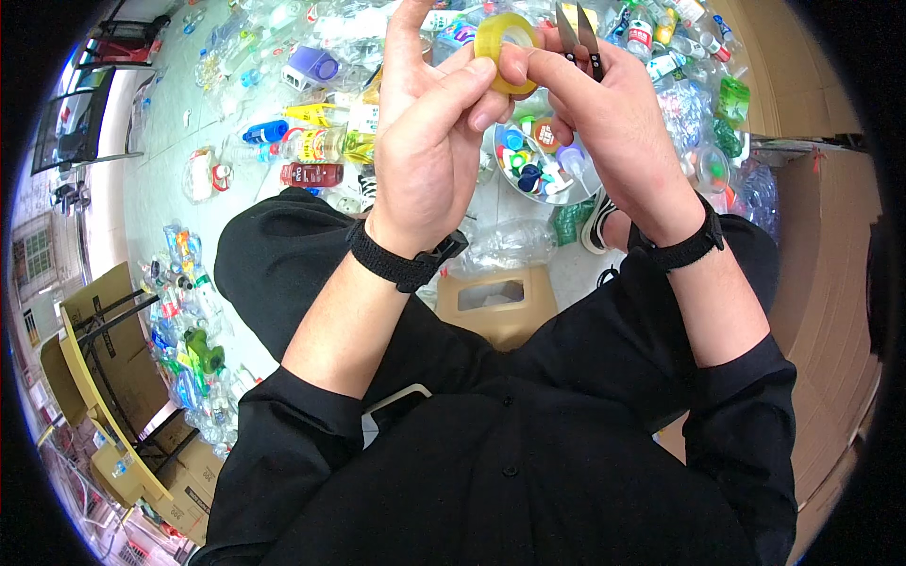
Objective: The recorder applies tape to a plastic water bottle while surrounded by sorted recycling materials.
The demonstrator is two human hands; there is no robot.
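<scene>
A roll of clear yellowish adhesive tape (497, 32) is held up between both hands at the top centre. My left hand (432, 134) grips its left side with thumb and fingers, one finger pointing up. The thumb or index finger of my right hand (612, 124) presses on the roll's front near its core. Small dark thread snips (582, 53) sit in the fingers of my right hand, blades apart and pointing up. Beyond the hands, a clear round basin (506, 173) holds bottle caps and small plastic pieces. A large clear plastic bottle (513, 244) lies nearer my lap.
Empty plastic bottles (311, 145) cover much of the floor ahead, with more heaped at the left (205, 354). A tan plastic stool (495, 329) is between my legs. Large cardboard (821, 283) stands at the right; a cardboard-lined black frame (106, 325) is at the left.
</scene>
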